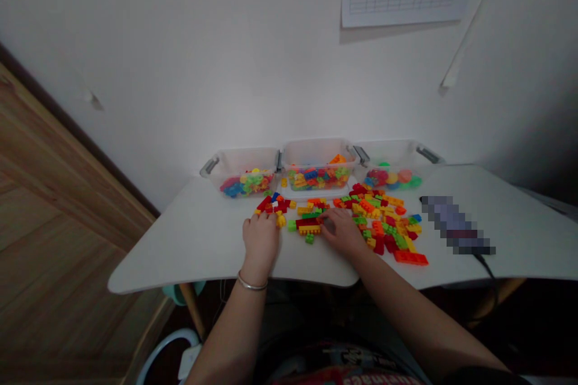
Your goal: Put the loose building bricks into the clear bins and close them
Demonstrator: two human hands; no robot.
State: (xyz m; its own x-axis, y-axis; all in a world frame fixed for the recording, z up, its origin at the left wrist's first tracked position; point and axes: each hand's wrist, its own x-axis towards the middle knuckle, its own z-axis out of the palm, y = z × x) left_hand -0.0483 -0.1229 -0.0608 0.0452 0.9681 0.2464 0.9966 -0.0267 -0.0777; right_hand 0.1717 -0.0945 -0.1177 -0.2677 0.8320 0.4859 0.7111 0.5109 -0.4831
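Observation:
My left hand (261,239), with a silver bangle at the wrist, rests low over the table, its fingers curled down. A yellow toy piece (280,219) touches or lies right beside its thumb side; the fingertips are partly hidden. My right hand (342,230) reaches in from the right, thumb and fingers closed at the right end of a small group of toy bricks. In that group lie a dark red brick (306,224), a yellow brick (309,230) and a green brick (292,225). A small green brick (309,239) sits just in front.
Many loose bricks (391,221) spread right of my right hand. Along the wall stand three clear bins: the left bin (246,159), middle bin (316,150) and right bin (392,153), all holding colourful pieces. A blurred-out dark device (456,225) with a cable lies on the white table (198,246).

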